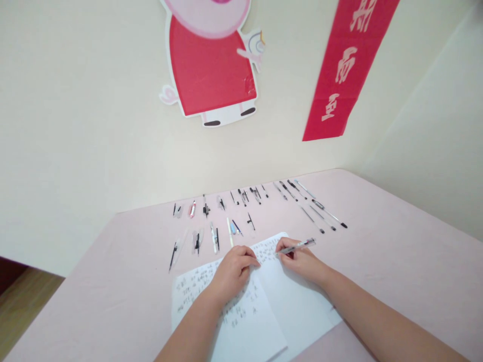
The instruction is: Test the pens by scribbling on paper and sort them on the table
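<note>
An open notebook lies on the table, its left page covered with handwriting and its right page written on near the top. My right hand grips a clear-barrelled pen, its tip at the written lines on the right page. My left hand rests on the left page near the centre fold, fingers lying on the paper with nothing held. Beyond the notebook are several pens and loose pen parts, laid out in rows.
The pink tabletop runs back to a pale wall. On the wall are a cartoon pig cutout and a red banner with light characters. Wooden floor shows past the table's left edge.
</note>
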{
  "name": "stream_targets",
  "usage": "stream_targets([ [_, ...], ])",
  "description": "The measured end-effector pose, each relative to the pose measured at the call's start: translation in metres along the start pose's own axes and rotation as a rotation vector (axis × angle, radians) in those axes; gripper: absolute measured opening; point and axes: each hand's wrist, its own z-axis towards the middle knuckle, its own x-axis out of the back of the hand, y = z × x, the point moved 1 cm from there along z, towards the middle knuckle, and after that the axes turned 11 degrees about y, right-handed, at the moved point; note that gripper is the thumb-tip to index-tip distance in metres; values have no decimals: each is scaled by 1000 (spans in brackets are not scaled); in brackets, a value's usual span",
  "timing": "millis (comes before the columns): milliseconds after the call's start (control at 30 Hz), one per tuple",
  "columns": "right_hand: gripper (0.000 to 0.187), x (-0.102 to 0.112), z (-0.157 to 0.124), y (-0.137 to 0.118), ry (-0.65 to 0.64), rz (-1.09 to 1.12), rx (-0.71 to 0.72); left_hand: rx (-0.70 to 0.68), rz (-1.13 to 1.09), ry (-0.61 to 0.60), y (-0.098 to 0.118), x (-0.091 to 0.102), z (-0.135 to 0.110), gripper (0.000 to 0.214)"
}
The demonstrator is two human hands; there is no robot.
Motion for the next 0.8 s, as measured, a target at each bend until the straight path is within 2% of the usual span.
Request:
stream_targets([
  [233, 7, -1, 0, 1, -7, -60, 15, -1, -3, 8, -1, 0, 0, 40],
  [800, 8, -1, -1, 0, 2, -107, 25, 6, -11, -3, 0, 0, 0, 40],
])
